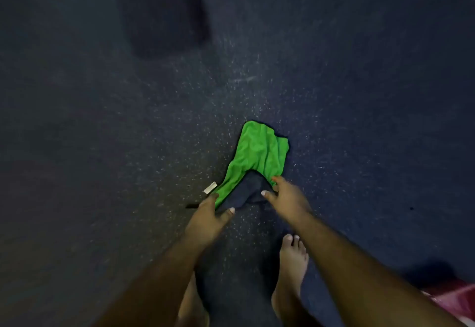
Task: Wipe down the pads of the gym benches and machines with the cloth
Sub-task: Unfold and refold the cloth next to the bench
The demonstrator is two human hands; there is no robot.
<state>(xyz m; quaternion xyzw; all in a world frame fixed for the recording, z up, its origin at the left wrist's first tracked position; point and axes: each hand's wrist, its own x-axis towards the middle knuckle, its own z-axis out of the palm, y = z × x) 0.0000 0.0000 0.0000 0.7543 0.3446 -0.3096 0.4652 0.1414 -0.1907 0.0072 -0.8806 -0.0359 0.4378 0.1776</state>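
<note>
My left hand [209, 208] pinches one corner of the green cloth [259, 154] | my right hand [285, 195] pinches the other | cloth hangs over the dark floor [102, 147] by my feet | soft, light, floppy; corners look best to hold.

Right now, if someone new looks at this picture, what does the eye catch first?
The bright green cloth stands out at the centre against the dark speckled floor. The left hand and right hand each pinch one of its lower edges, just below centre. Lower still, a bare foot stands on the floor.
</note>
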